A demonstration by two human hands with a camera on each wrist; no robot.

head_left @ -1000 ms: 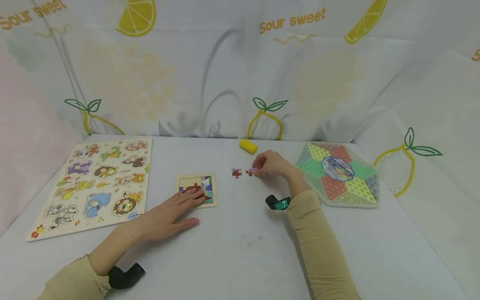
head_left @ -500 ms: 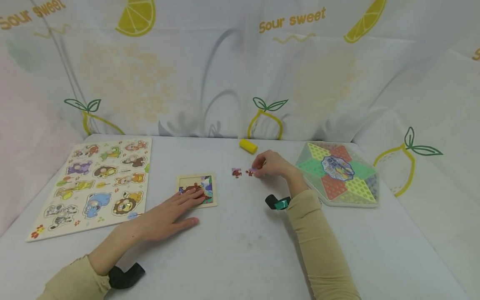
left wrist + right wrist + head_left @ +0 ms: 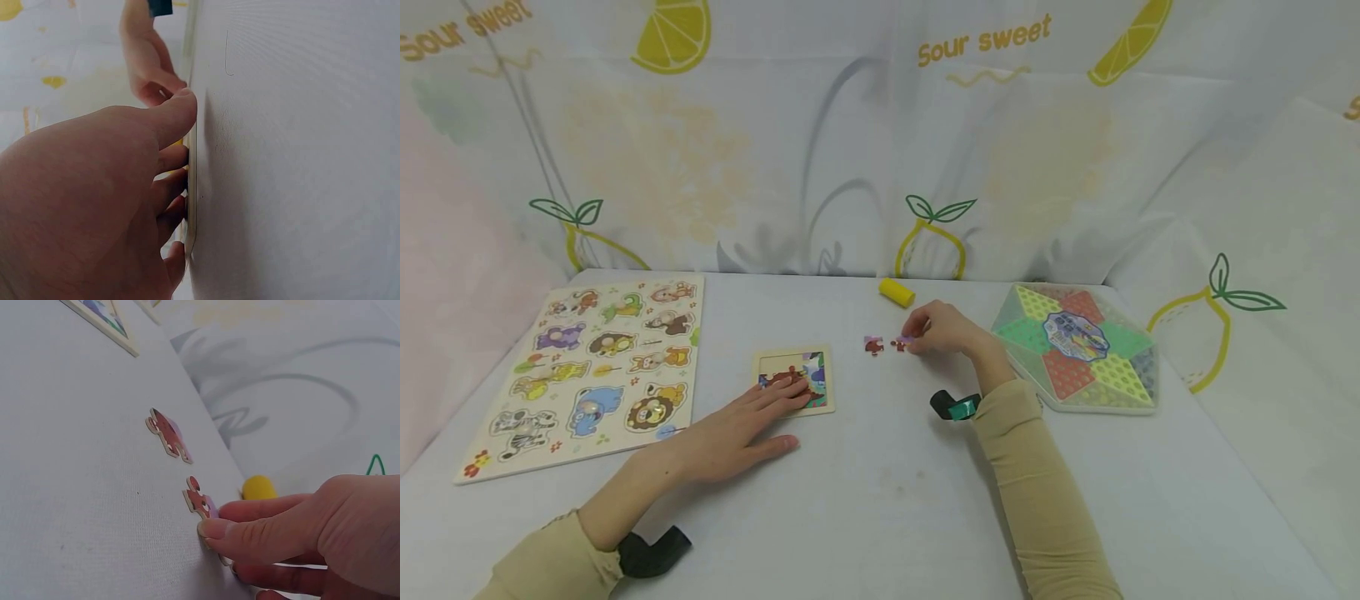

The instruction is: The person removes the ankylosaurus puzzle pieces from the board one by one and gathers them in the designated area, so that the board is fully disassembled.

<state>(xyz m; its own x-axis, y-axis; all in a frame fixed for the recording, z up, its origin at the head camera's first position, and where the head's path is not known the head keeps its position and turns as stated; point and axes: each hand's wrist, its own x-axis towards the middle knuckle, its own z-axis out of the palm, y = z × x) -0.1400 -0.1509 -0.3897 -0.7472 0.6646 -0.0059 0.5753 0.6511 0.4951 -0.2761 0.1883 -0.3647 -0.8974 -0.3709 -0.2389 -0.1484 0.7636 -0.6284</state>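
My left hand [image 3: 726,433] lies with straight fingers over a small wooden jigsaw puzzle [image 3: 817,375] in a square frame. Its fingertips rest on the picture and cover part of it; the upper left of the frame shows bare wood. Farther right, my right hand [image 3: 942,327] pinches a red and purple jigsaw piece [image 3: 199,503] between thumb and fingers, low at the white tabletop. A second, similar jigsaw piece [image 3: 167,434] lies just left of it, apart from it. In the left wrist view the fingers [image 3: 172,187] reach over the frame's edge.
A large animal peg puzzle board [image 3: 602,367] lies at the left. To the right sits a six-sided clear case [image 3: 1075,346] with coloured triangles. Behind the right hand is a yellow cylinder [image 3: 897,292]. A white cloth with lemon prints [image 3: 850,167] hangs along the back.
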